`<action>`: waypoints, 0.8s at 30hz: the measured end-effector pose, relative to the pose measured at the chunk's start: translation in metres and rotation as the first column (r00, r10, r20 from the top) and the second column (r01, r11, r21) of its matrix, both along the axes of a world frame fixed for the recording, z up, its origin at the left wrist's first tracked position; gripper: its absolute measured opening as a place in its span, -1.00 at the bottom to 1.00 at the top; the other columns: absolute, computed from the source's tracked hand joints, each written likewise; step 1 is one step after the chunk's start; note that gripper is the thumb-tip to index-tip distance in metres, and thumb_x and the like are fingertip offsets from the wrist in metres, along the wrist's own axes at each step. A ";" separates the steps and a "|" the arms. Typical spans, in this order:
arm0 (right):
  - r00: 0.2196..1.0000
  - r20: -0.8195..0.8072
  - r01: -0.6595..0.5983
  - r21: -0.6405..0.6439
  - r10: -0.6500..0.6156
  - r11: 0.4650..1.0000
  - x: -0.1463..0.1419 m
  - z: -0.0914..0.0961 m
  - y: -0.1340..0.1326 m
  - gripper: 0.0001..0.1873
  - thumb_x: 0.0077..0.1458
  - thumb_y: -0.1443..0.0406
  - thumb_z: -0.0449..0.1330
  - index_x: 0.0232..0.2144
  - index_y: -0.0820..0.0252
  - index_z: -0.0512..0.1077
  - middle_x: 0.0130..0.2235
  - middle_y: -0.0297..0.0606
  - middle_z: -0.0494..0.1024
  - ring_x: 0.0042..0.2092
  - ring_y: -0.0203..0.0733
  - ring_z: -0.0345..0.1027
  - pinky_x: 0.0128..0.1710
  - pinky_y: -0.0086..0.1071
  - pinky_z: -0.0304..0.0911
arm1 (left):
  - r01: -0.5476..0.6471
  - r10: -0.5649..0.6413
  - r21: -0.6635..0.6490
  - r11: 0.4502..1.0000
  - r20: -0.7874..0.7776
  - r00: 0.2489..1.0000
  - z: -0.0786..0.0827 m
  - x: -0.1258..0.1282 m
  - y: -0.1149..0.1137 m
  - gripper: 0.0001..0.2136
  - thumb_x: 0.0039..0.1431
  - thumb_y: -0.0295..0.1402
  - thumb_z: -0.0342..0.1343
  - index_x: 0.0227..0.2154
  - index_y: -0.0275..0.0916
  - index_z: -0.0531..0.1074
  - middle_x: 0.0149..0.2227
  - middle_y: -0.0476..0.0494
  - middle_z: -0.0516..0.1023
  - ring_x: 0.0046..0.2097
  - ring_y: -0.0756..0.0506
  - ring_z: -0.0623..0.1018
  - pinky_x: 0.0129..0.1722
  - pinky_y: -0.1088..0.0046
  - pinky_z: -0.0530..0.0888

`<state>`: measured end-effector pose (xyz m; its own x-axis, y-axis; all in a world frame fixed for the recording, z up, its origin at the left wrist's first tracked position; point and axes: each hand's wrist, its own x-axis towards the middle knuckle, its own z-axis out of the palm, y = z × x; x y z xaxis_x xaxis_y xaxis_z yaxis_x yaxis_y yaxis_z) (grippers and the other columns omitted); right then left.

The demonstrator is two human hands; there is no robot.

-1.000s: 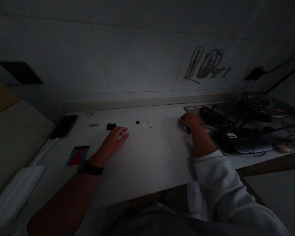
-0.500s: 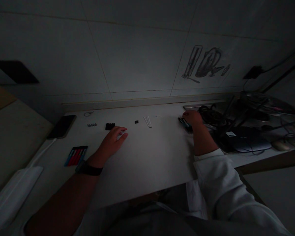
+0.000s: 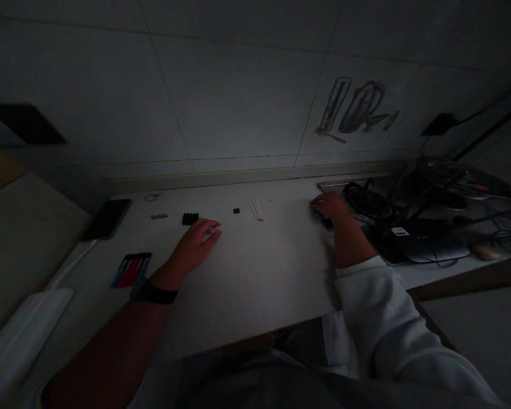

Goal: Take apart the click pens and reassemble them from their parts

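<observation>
My left hand (image 3: 196, 244) rests on the white table with fingers loosely bent and thumb apart, holding nothing. Just beyond its knuckles lies a row of small black pieces (image 3: 190, 218). My right hand (image 3: 330, 204) is at the table's right side, fingers bent down and together over a group of dark pen-like barrels (image 3: 325, 220). It covers most of them, and what the fingertips hold, if anything, is hidden. Between the hands lie a small black piece (image 3: 236, 211), several thin white sticks (image 3: 256, 210) and tiny pale parts (image 3: 275, 201).
Blue and red pen-like barrels (image 3: 131, 270), small springs or screws (image 3: 159, 216) and a phone (image 3: 107, 219) lie to the left, near a white power strip (image 3: 28, 329). On the right, a tray (image 3: 336, 185) with cables borders a dark laptop-like device (image 3: 430, 241). The room is dim.
My right hand has shifted slightly left and now covers more of the dark barrels. My left hand has stayed where it was.
</observation>
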<state>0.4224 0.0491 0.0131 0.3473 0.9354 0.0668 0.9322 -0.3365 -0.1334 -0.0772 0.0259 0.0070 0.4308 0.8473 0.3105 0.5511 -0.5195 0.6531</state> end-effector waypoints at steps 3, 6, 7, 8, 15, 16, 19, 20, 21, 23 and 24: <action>1.000 -0.004 0.015 0.006 -0.015 1.000 -0.001 0.002 -0.001 -0.68 0.10 0.15 0.34 -0.09 0.03 0.68 -0.06 -0.15 0.68 -0.07 -0.02 0.54 -0.07 -0.29 0.37 | 0.012 -0.012 0.000 1.000 -0.002 1.000 -0.001 -0.001 0.000 -0.69 0.41 -0.11 0.03 0.01 -0.17 0.47 0.03 -0.20 0.48 -0.05 -0.15 0.55 0.06 0.14 0.51; 1.000 -0.011 0.010 0.019 -0.010 1.000 -0.001 0.003 -0.002 -0.70 0.11 0.16 0.34 -0.11 0.05 0.69 -0.04 -0.14 0.68 -0.06 -0.02 0.54 -0.05 -0.30 0.37 | 0.021 -0.021 0.005 1.000 -0.008 1.000 -0.001 -0.001 0.000 -0.70 0.41 -0.12 0.02 0.01 -0.17 0.47 0.02 -0.20 0.48 -0.06 -0.14 0.55 0.06 0.14 0.50; 1.000 -0.010 0.009 0.019 -0.008 1.000 -0.001 0.003 -0.003 -0.70 0.11 0.16 0.34 -0.11 0.05 0.68 -0.04 -0.14 0.68 -0.05 -0.03 0.54 -0.04 -0.30 0.37 | 0.021 -0.020 0.008 1.000 -0.010 1.000 0.000 -0.001 0.000 -0.70 0.41 -0.12 0.03 0.01 -0.17 0.47 0.02 -0.19 0.48 -0.06 -0.14 0.55 0.07 0.14 0.50; 1.000 -0.009 0.009 0.016 -0.009 1.000 -0.002 0.003 -0.003 -0.70 0.11 0.16 0.34 -0.11 0.05 0.68 -0.03 -0.14 0.68 -0.04 -0.03 0.54 -0.03 -0.30 0.37 | 0.019 -0.019 0.010 1.000 -0.011 1.000 0.001 -0.001 0.000 -0.70 0.41 -0.12 0.03 0.01 -0.18 0.47 0.01 -0.19 0.49 -0.07 -0.14 0.55 0.07 0.13 0.50; 1.000 -0.010 0.011 -0.002 -0.011 1.000 -0.002 0.006 -0.003 -0.71 0.10 0.18 0.35 -0.12 0.08 0.68 -0.05 -0.11 0.67 -0.04 0.03 0.52 -0.01 -0.22 0.36 | 0.016 -0.016 0.010 1.000 -0.020 1.000 0.004 0.000 -0.002 -0.71 0.41 -0.14 0.01 0.01 -0.18 0.46 0.02 -0.19 0.49 -0.07 -0.14 0.55 0.06 0.14 0.50; 1.000 -0.017 0.011 -0.001 -0.011 1.000 -0.002 0.006 -0.003 -0.72 0.09 0.18 0.35 -0.13 0.09 0.68 -0.06 -0.11 0.67 -0.04 0.04 0.52 0.00 -0.21 0.36 | 0.019 -0.019 0.008 1.000 -0.021 1.000 0.004 0.000 -0.002 -0.71 0.41 -0.14 0.01 0.01 -0.17 0.46 0.02 -0.19 0.49 -0.07 -0.14 0.55 0.06 0.14 0.50; 1.000 -0.027 0.007 0.009 -0.007 1.000 -0.002 0.005 -0.003 -0.71 0.09 0.18 0.35 -0.13 0.10 0.68 -0.05 -0.08 0.65 -0.02 0.07 0.50 0.03 -0.18 0.33 | 0.017 -0.017 0.003 1.000 -0.017 1.000 0.004 0.000 -0.002 -0.71 0.41 -0.12 0.01 0.00 -0.17 0.46 0.02 -0.20 0.49 -0.07 -0.14 0.55 0.05 0.13 0.51; 1.000 -0.025 0.006 0.016 -0.006 1.000 -0.002 0.004 -0.003 -0.71 0.10 0.18 0.34 -0.13 0.11 0.68 -0.04 -0.07 0.64 0.00 0.07 0.49 0.04 -0.18 0.32 | 0.017 -0.017 0.002 1.000 -0.015 1.000 0.004 0.000 -0.002 -0.71 0.41 -0.12 0.02 0.00 -0.16 0.46 0.02 -0.20 0.49 -0.07 -0.15 0.55 0.05 0.13 0.51; 1.000 -0.022 0.006 0.027 -0.005 1.000 -0.002 0.004 -0.003 -0.70 0.11 0.17 0.33 -0.12 0.12 0.68 -0.03 -0.06 0.63 0.01 0.07 0.48 0.06 -0.18 0.31 | 0.016 -0.016 0.002 1.000 -0.013 1.000 0.004 0.000 -0.002 -0.71 0.40 -0.12 0.02 -0.01 -0.16 0.46 0.02 -0.20 0.50 -0.07 -0.15 0.55 0.05 0.13 0.52; 1.000 -0.016 0.005 0.070 -0.004 0.998 -0.003 0.005 -0.003 -0.69 0.14 0.17 0.30 -0.11 0.15 0.67 -0.01 -0.06 0.62 0.04 0.06 0.45 0.09 -0.18 0.28 | 0.016 -0.016 0.005 1.000 -0.009 1.000 0.004 0.000 -0.002 -0.72 0.40 -0.13 0.02 -0.01 -0.17 0.47 0.02 -0.20 0.50 -0.07 -0.15 0.56 0.05 0.13 0.52; 1.000 -0.014 0.004 0.101 -0.003 0.995 -0.004 0.006 -0.004 -0.69 0.15 0.17 0.29 -0.10 0.16 0.66 -0.01 -0.05 0.62 0.05 0.05 0.44 0.10 -0.18 0.27 | 0.016 -0.016 0.007 1.000 -0.008 1.000 0.004 0.000 -0.001 -0.72 0.40 -0.14 0.02 -0.01 -0.17 0.47 0.01 -0.20 0.50 -0.07 -0.14 0.56 0.05 0.13 0.51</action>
